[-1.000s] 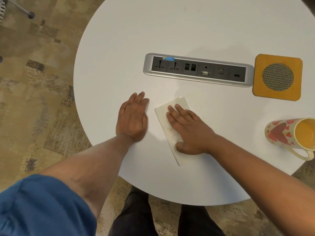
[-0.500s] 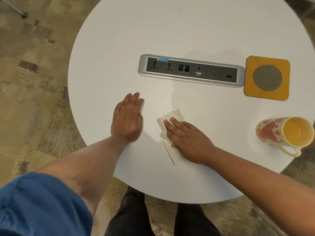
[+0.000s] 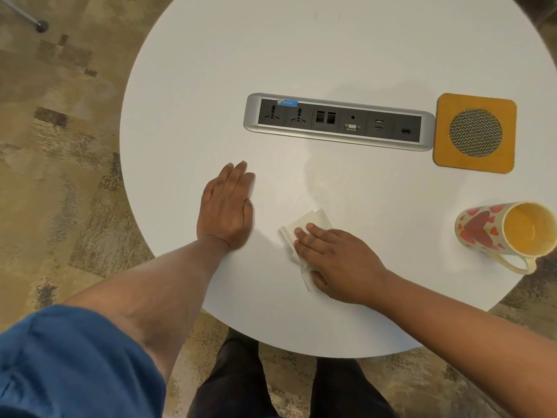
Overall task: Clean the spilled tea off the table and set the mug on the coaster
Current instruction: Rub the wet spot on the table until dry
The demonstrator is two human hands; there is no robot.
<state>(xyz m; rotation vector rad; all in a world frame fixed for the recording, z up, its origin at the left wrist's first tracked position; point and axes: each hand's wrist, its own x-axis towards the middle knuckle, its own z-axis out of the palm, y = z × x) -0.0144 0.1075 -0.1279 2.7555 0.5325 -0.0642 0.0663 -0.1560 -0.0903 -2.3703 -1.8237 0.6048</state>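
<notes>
Head view, right hand [image 3: 337, 260] fingers [image 3: 313, 233] flat on napkin [image 3: 304, 224], left hand [image 3: 226, 206] flat beside it

Round white surface [image 3: 331, 55], seen from above, over a patterned beige and brown carpet floor [image 3: 60, 176]. Set in the middle, a long silver power strip [image 3: 339, 121] with dark sockets and ports. Just right of it, flat on the surface, a square orange coaster [image 3: 475, 132] with a grey woven circle. Near the right edge, well apart from the coaster, a heart-patterned mug [image 3: 506, 232] on its side, yellow inside, handle toward the near edge. Near the front edge, a folded white paper napkin [image 3: 304, 227] pressed flat under the right hand [image 3: 340, 263]. Just left of it, the left hand [image 3: 226, 209] resting palm down, fingers straight.
</notes>
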